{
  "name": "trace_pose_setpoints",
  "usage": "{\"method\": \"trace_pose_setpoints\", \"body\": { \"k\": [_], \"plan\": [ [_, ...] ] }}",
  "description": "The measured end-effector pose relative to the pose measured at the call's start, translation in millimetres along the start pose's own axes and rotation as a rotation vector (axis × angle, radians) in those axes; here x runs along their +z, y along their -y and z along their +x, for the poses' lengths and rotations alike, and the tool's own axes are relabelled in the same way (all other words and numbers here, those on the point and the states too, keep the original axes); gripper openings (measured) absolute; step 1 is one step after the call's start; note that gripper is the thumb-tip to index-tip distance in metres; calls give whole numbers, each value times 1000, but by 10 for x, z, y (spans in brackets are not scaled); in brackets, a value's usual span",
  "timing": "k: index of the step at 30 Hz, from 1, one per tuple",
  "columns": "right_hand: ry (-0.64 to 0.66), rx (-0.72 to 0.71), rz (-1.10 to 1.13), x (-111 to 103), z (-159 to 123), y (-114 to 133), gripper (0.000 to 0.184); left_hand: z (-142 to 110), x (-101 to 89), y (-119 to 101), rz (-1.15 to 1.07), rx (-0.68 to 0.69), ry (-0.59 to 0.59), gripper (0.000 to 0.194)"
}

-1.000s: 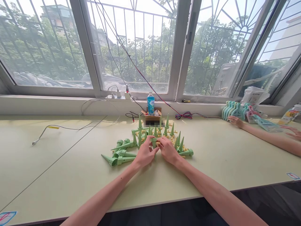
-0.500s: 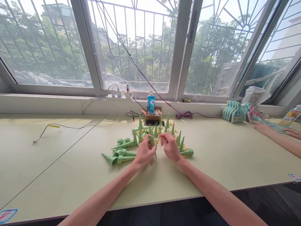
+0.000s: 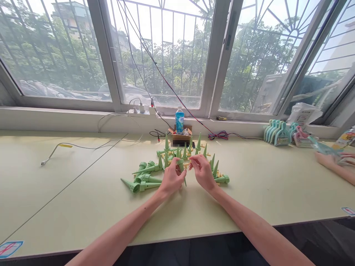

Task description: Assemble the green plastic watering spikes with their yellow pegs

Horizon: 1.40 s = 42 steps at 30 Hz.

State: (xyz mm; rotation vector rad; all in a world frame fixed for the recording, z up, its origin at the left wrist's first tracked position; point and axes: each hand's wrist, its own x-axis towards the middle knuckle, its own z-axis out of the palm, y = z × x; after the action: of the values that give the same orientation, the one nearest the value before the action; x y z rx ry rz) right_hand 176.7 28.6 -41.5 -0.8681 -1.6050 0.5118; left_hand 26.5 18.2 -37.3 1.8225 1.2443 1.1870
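Note:
My left hand (image 3: 172,178) is closed around a green plastic watering spike (image 3: 181,166), its ribbed cap end up and its thin tip slanting down to the right. Close by on the right, my right hand (image 3: 204,173) has thumb and fingers pinched together; what is between them is too small to make out. A small yellow plastic piece (image 3: 186,166) shows in the gap between the hands. Left of my left hand lie several loose green spikes (image 3: 151,178). Behind both hands, more green spikes (image 3: 199,143) stand tip up among yellow pieces.
A blue-liquid bottle (image 3: 179,121) stands by a small cardboard box (image 3: 181,139) at the back. A cable (image 3: 83,148) lies on the left of the table (image 3: 105,207). At right, another person's hands (image 3: 325,159) handle a plastic bag near small dustpan sets (image 3: 277,133).
My hands stay nearly in place, the green spike still in my left one. The other person's hands have shifted right. The whole view has moved slightly.

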Motion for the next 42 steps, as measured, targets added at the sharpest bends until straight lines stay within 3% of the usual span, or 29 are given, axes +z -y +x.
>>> {"method": "trace_pose_setpoints", "body": {
  "k": [11, 26, 33, 42],
  "plan": [
    [36, 20, 116, 14, 13, -64, 20, -1, -7, 27, -20, 11, -38, 36],
    [89, 51, 35, -3, 3, -59, 19, -8, -10, 19, 158, 94, -51, 32],
    [125, 74, -8, -12, 1, -46, 25, -12, -8, 28, 181, 95, -43, 32],
    [173, 41, -83, -40, 12, -36, 18, -1, -8, 50, 184, 113, -66, 29]
  ]
}}
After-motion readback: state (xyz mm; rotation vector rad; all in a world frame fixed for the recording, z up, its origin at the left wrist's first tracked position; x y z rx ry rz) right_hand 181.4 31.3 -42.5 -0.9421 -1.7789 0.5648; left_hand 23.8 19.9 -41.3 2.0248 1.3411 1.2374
